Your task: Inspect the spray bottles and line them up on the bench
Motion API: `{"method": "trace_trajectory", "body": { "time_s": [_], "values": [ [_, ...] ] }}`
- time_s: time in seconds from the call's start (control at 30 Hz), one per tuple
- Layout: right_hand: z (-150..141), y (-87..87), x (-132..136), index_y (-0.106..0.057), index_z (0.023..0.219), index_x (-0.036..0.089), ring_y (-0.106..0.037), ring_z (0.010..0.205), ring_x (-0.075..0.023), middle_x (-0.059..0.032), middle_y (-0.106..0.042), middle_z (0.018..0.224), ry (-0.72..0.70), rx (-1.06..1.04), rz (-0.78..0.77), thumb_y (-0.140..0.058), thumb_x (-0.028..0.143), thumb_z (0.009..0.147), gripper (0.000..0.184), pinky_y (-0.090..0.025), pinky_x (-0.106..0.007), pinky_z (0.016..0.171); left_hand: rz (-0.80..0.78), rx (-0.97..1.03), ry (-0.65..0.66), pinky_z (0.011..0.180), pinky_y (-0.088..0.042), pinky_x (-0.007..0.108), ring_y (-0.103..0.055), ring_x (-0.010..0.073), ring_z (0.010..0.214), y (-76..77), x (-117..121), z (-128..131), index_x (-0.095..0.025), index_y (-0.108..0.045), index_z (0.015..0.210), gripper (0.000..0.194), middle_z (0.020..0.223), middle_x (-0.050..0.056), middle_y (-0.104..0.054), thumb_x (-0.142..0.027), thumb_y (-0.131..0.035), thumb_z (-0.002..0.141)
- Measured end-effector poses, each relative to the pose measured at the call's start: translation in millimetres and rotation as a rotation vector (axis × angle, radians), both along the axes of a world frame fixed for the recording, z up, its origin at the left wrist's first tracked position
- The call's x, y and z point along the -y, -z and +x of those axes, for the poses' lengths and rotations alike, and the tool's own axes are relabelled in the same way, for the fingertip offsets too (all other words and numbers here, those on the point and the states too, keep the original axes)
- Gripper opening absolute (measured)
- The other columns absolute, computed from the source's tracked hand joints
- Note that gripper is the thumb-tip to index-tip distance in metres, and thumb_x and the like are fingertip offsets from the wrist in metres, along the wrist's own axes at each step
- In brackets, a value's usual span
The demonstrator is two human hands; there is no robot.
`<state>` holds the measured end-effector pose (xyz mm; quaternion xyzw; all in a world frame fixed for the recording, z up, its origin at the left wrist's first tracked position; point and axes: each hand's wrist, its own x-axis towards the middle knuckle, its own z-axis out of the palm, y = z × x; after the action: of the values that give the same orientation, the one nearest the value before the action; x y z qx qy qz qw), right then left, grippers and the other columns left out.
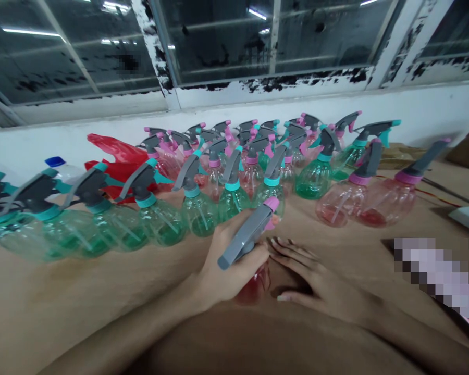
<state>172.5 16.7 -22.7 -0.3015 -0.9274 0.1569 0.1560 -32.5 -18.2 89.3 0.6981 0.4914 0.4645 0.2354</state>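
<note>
My left hand [222, 278] is closed around the upper part of a pink spray bottle [252, 289], directly below its grey spray head [244, 237]. The spray head lies across the top of my grip, its pink nozzle pointing away from me and slightly to the right. My fingertips are close to the pink trigger [270, 224]; whether any finger presses it, I cannot tell. The bottle base is low and just right of my left palm, partly covered by my hand, with pink liquid visible inside.

My right hand [318, 276] is open and empty, palm down on the table [101, 297], fingers pointed toward the bottle. Its fingertips are just beside my left fingers; contact cannot be confirmed.

Step in hand, as I judge it: holding and steadying one bottle by the neck, with the right hand idle as a support. From this hold, any further move calls for a firm neck grip, the base kept level, and no unintended load on the trigger. If the bottle is to be shifted, clear the right fingers first.

Clearance: a row of green spray bottles [162, 221] extends leftward from just beyond my left hand. Two other pink bottles [389, 200] stand beyond my right hand, farther to the right. More bottles [252, 169] crowd behind the green row, beside a red plastic bag [115, 156].
</note>
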Motion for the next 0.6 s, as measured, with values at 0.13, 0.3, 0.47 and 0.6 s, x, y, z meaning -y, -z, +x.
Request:
{"method": "trace_trajectory", "body": {
  "time_s": [0.13,0.3,0.47,0.6],
  "values": [
    [0.2,-0.1,-0.2,-0.023,0.142,0.026,-0.023,0.135,-0.0218,-0.0031,-0.028,0.147,-0.006,-0.003,-0.002,-0.05,0.053,0.082,0.071,-0.024,-0.046,0.109,0.078,-0.041,0.046,0.054,-0.045,0.025,-0.05,0.013,0.058,1.9,-0.9,-0.8,-0.022,-0.058,0.08,0.021,0.066,-0.003,-0.052,-0.011,-0.047,0.067],
    [0.2,-1.5,0.7,-0.024,0.141,0.025,-0.023,0.135,-0.0219,-0.004,-0.029,0.147,0.004,0.019,0.007,-0.049,0.053,0.082,0.07,-0.024,-0.047,0.109,0.06,-0.054,0.044,0.055,-0.046,0.026,-0.054,0.0141,0.061,2.5,-1.3,-1.2,-0.023,-0.059,0.084,0.022,0.07,-0.001,-0.055,-0.012,-0.047,0.069],
    [0.2,-0.9,0.9,-0.024,0.141,0.026,-0.026,0.134,-0.0238,-0.0044,-0.031,0.146,-0.001,-0.024,0.009,-0.051,0.051,0.082,0.07,-0.026,-0.048,0.108,0.04,-0.064,0.048,0.056,-0.048,0.027,-0.056,0.0158,0.062,5.2,-1.2,-3.4,-0.022,-0.057,0.081,0.014,0.07,0.0,-0.056,-0.016,-0.049,0.071],
    [0.4,-0.6,-0.2,-0.023,0.141,0.027,-0.026,0.133,-0.024,-0.0043,-0.031,0.146,-0.016,-0.031,0.009,-0.052,0.05,0.082,0.07,-0.026,-0.049,0.108,0.033,-0.072,0.058,0.059,-0.049,0.027,-0.057,0.0159,0.065,5.6,-1.0,-3.6,-0.021,-0.058,0.087,0.018,0.074,0.001,-0.058,-0.016,-0.049,0.072]
  ]
}}
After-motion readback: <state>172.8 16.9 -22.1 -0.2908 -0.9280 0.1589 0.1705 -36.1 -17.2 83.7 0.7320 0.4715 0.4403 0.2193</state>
